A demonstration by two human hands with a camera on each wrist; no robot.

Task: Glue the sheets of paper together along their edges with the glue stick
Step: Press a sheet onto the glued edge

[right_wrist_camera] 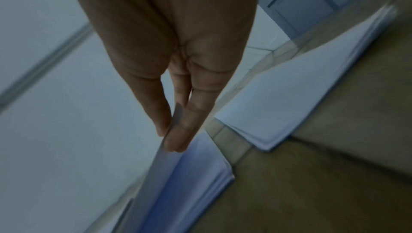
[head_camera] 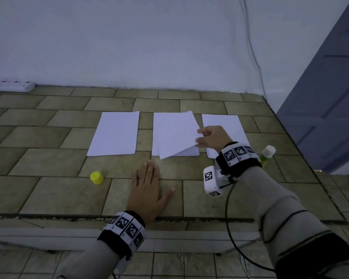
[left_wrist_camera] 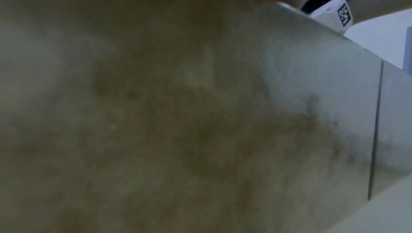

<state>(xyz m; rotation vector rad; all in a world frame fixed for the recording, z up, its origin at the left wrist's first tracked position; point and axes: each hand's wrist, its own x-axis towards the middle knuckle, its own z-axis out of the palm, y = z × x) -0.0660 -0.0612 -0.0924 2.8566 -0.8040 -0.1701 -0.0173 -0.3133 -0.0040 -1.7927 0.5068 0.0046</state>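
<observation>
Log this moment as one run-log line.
right hand: pinches top sheet, lifting | left hand: flat on table | glue stick: standing, uncapped | cap: aside

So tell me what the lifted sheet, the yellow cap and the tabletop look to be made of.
Lifted sheet: thin matte white paper, bending where the right hand pinches it. Yellow cap: probably smooth plastic. Tabletop: looks like tile, possibly only printed.

The glue stick is half hidden behind the right wrist band; its label is too small to read. The left wrist view is a blur of tile (no fingers visible).
</observation>
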